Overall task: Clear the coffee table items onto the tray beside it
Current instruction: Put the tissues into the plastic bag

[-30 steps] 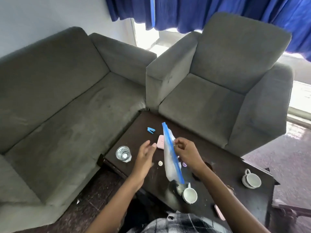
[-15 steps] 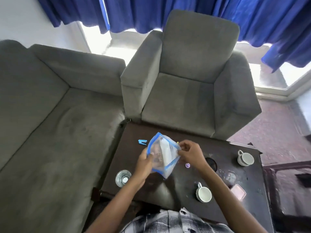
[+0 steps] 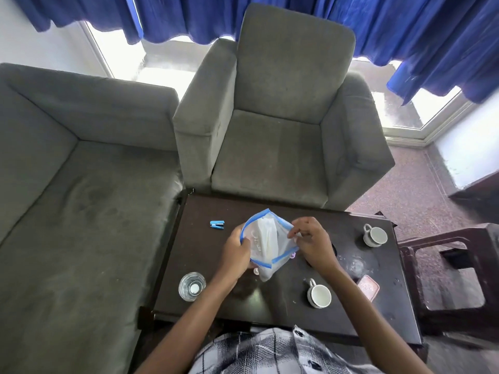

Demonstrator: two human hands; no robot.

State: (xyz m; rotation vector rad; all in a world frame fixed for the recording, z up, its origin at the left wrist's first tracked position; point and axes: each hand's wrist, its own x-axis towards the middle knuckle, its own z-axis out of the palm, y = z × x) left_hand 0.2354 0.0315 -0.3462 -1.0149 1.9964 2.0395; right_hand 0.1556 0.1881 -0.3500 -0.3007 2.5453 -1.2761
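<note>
Item: clear zip bag point(image 3: 266, 244), blue-edged, held above the middle of the coffee table point(image 3: 205, 255), mouth spread open and facing up, body hanging down toward the near edge. Left hand point(image 3: 235, 255) pinches the left rim and right hand point(image 3: 310, 241) pinches the right rim, so the bag lies directly between the two, neither hand nearer. Blue clip point(image 3: 217, 224) lies loose on the table just beyond the left hand, probably that hand's pick; the tray cannot be made out.
</note>
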